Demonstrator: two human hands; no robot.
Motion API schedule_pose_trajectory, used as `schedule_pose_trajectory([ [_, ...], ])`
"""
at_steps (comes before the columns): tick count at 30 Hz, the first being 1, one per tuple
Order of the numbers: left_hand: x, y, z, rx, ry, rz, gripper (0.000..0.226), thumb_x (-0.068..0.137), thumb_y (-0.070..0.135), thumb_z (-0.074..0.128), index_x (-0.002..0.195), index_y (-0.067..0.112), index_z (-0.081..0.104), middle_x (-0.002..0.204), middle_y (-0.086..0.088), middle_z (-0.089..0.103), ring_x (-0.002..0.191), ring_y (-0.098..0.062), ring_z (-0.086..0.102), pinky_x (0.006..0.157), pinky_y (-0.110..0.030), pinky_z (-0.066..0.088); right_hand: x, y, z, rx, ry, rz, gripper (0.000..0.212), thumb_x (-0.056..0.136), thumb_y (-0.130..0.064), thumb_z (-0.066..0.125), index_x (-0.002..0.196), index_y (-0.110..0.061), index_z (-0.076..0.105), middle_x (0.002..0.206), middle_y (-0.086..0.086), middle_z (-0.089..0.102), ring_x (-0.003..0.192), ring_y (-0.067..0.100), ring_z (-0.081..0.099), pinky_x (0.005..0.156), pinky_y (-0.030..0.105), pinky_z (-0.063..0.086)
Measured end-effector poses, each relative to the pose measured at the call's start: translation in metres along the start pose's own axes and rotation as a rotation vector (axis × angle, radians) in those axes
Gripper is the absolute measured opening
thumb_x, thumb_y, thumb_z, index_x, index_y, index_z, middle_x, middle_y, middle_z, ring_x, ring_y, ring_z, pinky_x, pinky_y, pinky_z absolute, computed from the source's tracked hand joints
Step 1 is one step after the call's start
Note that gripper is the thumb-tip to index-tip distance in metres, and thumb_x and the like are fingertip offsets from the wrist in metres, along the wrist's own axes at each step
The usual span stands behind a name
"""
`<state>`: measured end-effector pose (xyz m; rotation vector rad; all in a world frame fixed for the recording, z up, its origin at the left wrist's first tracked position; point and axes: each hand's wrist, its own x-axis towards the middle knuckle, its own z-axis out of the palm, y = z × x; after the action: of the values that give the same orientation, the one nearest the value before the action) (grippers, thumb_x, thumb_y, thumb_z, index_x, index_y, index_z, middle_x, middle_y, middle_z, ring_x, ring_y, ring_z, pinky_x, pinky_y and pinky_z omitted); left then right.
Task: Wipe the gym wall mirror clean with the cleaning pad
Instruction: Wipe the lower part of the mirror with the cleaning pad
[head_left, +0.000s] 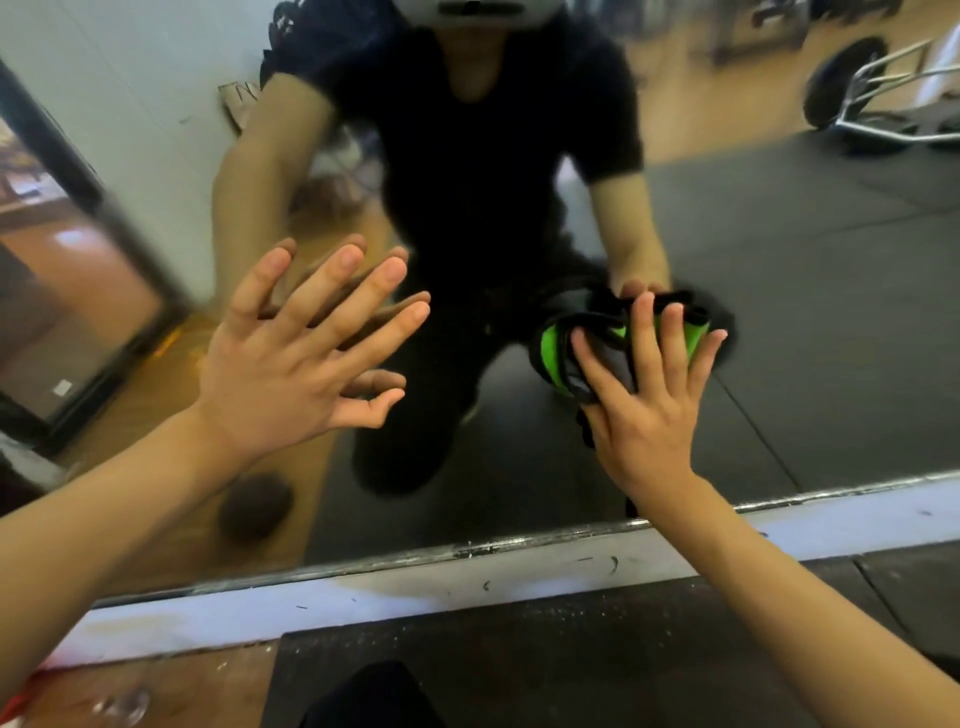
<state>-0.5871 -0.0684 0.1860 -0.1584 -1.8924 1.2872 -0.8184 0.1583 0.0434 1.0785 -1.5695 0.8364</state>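
We are mid-wipe on the lower mirror.
Our right hand presses the cleaning pad flat, fingers straight; left hand braces, fingers spread. Next, we likely sweep sideways.

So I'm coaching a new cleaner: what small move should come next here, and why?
Probably slide the right hand sideways along the mirror with the cleaning pad pressed flat. The pad already sits under straight fingers low on the glass, and the left hand is spread against the mirror as a brace.
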Motion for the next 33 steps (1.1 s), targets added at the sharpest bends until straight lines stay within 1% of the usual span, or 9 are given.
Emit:
schedule_pose_trajectory([
  [2, 0.0, -0.001, 0.002, 0.011, -0.014, 0.003, 0.081, 0.098, 0.07, 0.054, 0.163, 0.023, 0.041, 0.171, -0.009, 0.031, 0.161, -0.031, 0.02, 0.129, -0.052, 0.013, -0.019, -0.005, 0.003, 0.014, -0.001, 0.008, 0.067, 0.103, -0.023, 0.055, 0.163, -0.033, 0.027, 0.174, 0.008, 0.002, 0.161, 0.029, 0.0, 0.126, 0.062, 0.001],
  [5, -0.001, -0.002, 0.004, 0.048, -0.017, 0.008, 0.08, 0.099, 0.07, 0.05, 0.163, 0.024, 0.041, 0.172, -0.008, 0.03, 0.161, -0.03, 0.019, 0.129, -0.051, 0.01, -0.091, -0.007, 0.009, -0.082, -0.195, -0.19, 0.088, 0.088, -0.02, 0.071, 0.162, -0.038, 0.027, 0.174, 0.007, 0.009, 0.161, 0.027, 0.006, 0.127, 0.061, 0.004],
  [7, -0.002, -0.002, 0.005, 0.047, -0.016, 0.012, 0.08, 0.1, 0.071, 0.05, 0.163, 0.024, 0.04, 0.172, -0.008, 0.03, 0.161, -0.03, 0.019, 0.129, -0.051, 0.011, -0.096, -0.006, 0.006, -0.123, -0.254, -0.276, 0.083, 0.088, -0.026, 0.07, 0.159, -0.041, 0.031, 0.173, 0.005, 0.012, 0.16, 0.026, 0.008, 0.127, 0.06, 0.006],
  [13, -0.003, -0.001, 0.006, 0.042, -0.026, 0.006, 0.077, 0.102, 0.069, 0.046, 0.164, 0.025, 0.039, 0.173, -0.008, 0.027, 0.161, -0.03, 0.019, 0.129, -0.051, 0.011, 0.01, -0.009, -0.006, 0.032, -0.028, 0.183, 0.056, 0.103, -0.048, 0.043, 0.156, -0.031, 0.035, 0.173, 0.012, -0.001, 0.16, 0.025, -0.007, 0.126, 0.057, -0.01],
  [19, -0.004, 0.0, 0.006, 0.011, -0.02, 0.002, 0.081, 0.097, 0.071, 0.053, 0.163, 0.024, 0.041, 0.172, -0.008, 0.031, 0.161, -0.031, 0.022, 0.125, -0.053, 0.019, -0.013, -0.028, -0.007, 0.157, -0.073, 0.268, 0.078, 0.101, -0.074, 0.014, 0.154, -0.023, 0.04, 0.174, 0.002, -0.009, 0.16, 0.028, -0.01, 0.123, 0.064, -0.008],
  [22, -0.006, 0.0, 0.01, -0.01, -0.039, -0.008, 0.081, 0.099, 0.07, 0.052, 0.164, 0.024, 0.039, 0.173, -0.008, 0.028, 0.162, -0.031, 0.019, 0.123, -0.055, 0.022, 0.004, -0.036, -0.01, 0.156, -0.074, 0.326, 0.08, 0.1, -0.075, 0.009, 0.158, -0.026, 0.035, 0.173, 0.002, -0.012, 0.159, 0.028, -0.013, 0.12, 0.067, -0.011],
  [26, -0.005, 0.001, 0.008, 0.005, -0.013, -0.007, 0.079, 0.099, 0.069, 0.051, 0.163, 0.024, 0.041, 0.171, -0.009, 0.032, 0.16, -0.031, 0.024, 0.125, -0.054, 0.021, 0.014, -0.043, -0.001, 0.043, -0.021, 0.39, 0.061, 0.106, -0.062, 0.036, 0.156, -0.026, 0.038, 0.173, 0.014, -0.002, 0.159, 0.027, -0.015, 0.123, 0.063, -0.009],
  [29, -0.002, 0.001, 0.005, 0.018, 0.011, 0.003, 0.081, 0.097, 0.07, 0.054, 0.162, 0.023, 0.043, 0.169, -0.009, 0.037, 0.157, -0.032, 0.031, 0.125, -0.053, 0.022, -0.009, -0.032, 0.007, -0.037, -0.036, 0.289, 0.063, 0.102, -0.058, 0.055, 0.155, -0.026, 0.04, 0.174, 0.008, -0.006, 0.16, 0.028, -0.01, 0.125, 0.061, -0.006],
  [33, -0.002, 0.001, 0.002, 0.033, 0.012, 0.001, 0.083, 0.095, 0.071, 0.055, 0.162, 0.023, 0.044, 0.169, -0.009, 0.038, 0.155, -0.032, 0.033, 0.124, -0.054, 0.024, -0.055, -0.026, 0.002, -0.023, -0.17, 0.137, 0.076, 0.098, -0.071, 0.043, 0.162, -0.033, 0.03, 0.174, 0.007, -0.008, 0.16, 0.029, -0.01, 0.124, 0.062, -0.006],
])
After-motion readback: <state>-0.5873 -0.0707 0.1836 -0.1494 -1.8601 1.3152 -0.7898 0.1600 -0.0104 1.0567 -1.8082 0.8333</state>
